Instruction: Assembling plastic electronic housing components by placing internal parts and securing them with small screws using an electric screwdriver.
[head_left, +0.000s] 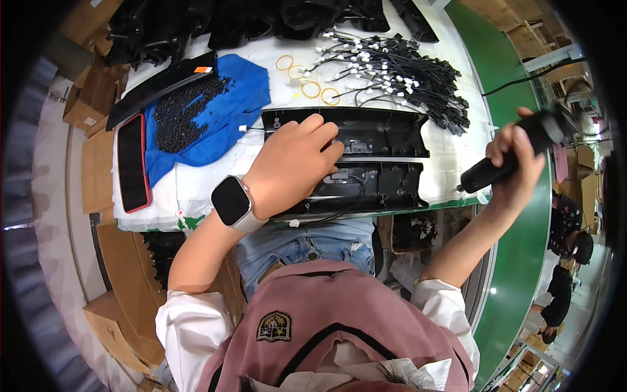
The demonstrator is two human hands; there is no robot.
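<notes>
Two long black plastic panels lie side by side in front of me, hollow side up: a far panel (392, 130) and a near panel (400, 188). My left hand (294, 160) rests across their left halves with its fingers bent and pressed onto the far panel; its fingertips partly hide what they touch. A thin cable runs inside the near panel, and a white connector (243, 129) sticks out left of the far one. Off to the right, my right hand (519, 160) is wrapped round a black electric screwdriver (486, 175), held clear of the panels, its tip pointing left.
Small black screws (171, 124) lie heaped on a blue cloth (251, 81), beside a red-edged phone (132, 163). Behind the panels are yellow rings (311, 89) and a pile of black cables (424, 72) with white connectors. Black mouldings (241, 26) line the far edge.
</notes>
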